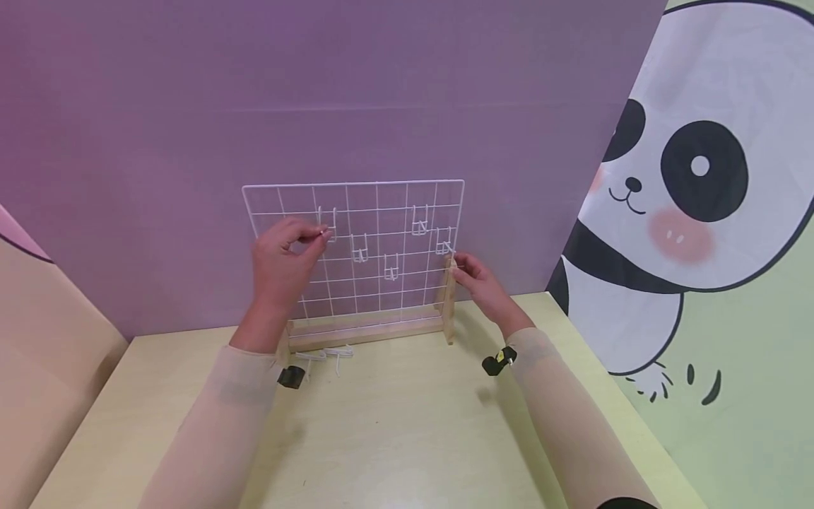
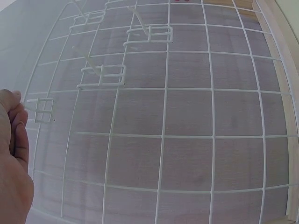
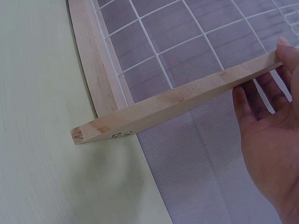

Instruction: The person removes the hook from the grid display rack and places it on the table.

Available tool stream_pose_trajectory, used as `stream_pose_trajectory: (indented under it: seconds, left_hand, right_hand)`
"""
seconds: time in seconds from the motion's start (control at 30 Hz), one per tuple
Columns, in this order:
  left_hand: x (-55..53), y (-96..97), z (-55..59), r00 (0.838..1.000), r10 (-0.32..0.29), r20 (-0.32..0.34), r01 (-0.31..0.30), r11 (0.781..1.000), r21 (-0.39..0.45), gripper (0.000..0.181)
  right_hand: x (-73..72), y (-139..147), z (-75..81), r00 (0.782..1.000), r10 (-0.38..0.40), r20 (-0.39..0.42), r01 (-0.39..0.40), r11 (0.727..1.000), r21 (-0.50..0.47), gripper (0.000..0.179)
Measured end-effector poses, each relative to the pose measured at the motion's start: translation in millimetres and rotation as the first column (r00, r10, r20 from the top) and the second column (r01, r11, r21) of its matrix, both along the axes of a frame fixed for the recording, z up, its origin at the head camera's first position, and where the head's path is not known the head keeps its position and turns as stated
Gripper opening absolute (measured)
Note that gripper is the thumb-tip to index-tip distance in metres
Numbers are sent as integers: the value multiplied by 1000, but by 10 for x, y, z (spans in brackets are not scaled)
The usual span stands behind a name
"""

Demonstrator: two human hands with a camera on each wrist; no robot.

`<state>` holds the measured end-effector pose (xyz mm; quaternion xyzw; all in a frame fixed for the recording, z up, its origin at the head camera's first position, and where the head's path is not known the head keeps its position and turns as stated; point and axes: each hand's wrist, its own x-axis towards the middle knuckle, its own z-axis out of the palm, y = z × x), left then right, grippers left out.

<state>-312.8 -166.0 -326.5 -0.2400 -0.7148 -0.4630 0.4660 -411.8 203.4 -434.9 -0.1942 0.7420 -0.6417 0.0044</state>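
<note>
A white wire grid panel (image 1: 352, 184) stands upright in a wooden stand (image 1: 449, 311). My left hand (image 1: 280, 258) is at the panel's upper left, thumb and fingertips pinching the prong of a white wire hook (image 1: 333, 219) whose frame lies against the grid. In the left wrist view this hook (image 2: 44, 110) shows just beyond the fingertips. My right hand (image 1: 483, 286) grips the top of the stand's right upright (image 3: 182, 95), thumb on one side and fingers on the other. Several more hooks (image 1: 359, 251) hang across the middle and right of the grid.
Two loose white hooks (image 1: 339, 351) lie on the pale wooden table (image 1: 394, 431), in front of the stand's left end. A purple backdrop (image 1: 381, 92) rises behind the panel. A panda picture (image 1: 706, 162) covers the wall at the right.
</note>
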Motion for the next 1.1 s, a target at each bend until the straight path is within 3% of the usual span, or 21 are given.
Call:
stream_pose_trajectory:
  seconds: [0.2, 0.7, 0.93, 1.1]
  left_hand:
    - [62, -48, -35, 1000, 22, 11, -22, 1000, -14, 7]
    - [135, -126, -266, 999, 39, 33, -38, 998, -48, 9]
    - [164, -131, -376, 998, 14, 59, -11, 999, -48, 10]
    - [168, -130, -436, 999, 11, 43, -9, 999, -52, 14]
  right_hand:
    - [-4, -6, 0, 1000, -5, 8, 5, 1000, -4, 42]
    - [-11, 1, -18, 1000, -10, 13, 10, 1000, 8, 43]
    - [1, -6, -6, 1000, -11, 20, 11, 1000, 3, 42]
    - [4, -10, -4, 1000, -13, 12, 13, 1000, 16, 43]
